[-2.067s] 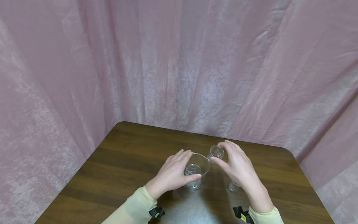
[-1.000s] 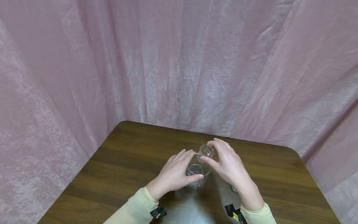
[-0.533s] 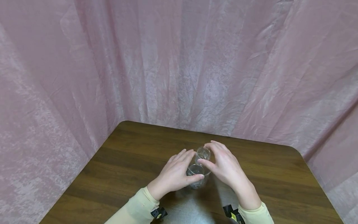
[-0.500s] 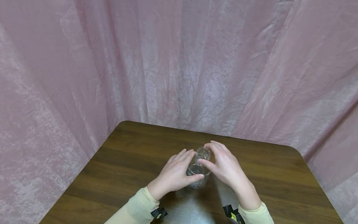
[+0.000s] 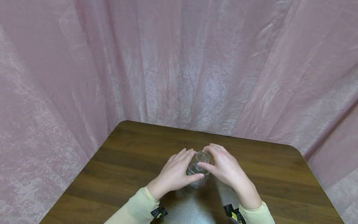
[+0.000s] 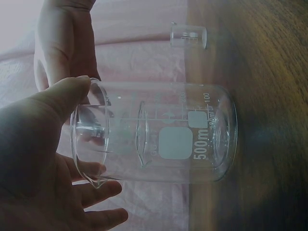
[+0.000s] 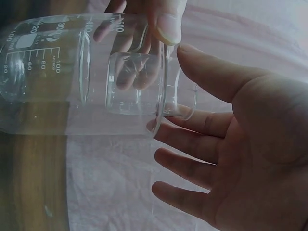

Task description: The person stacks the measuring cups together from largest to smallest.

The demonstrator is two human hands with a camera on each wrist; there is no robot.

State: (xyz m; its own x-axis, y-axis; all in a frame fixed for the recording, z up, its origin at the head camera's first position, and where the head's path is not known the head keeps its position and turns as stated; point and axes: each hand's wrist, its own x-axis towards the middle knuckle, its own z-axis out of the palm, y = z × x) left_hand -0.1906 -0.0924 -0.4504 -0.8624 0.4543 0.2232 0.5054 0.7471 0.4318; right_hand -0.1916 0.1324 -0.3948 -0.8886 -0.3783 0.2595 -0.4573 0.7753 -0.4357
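Observation:
A large clear 500 ml beaker stands upright on the table. My left hand grips it near its rim, thumb on the near side and fingers on the far side. Inside sits a smaller beaker, whose rim shows about midway up the large one's wall. Between thumb and fingers, my right hand holds another small beaker by its upper edge. The lower part of that beaker is within the large beaker's mouth; its lip sticks out above.
A tiny beaker stands on the wooden table to the right of the large one; my right hand and forearm hide it in the head view. Pink curtains hang behind the table.
My right hand has carried the small beaker leftward over the large beaker, then down into its mouth. My left hand has stayed at the large beaker's rim.

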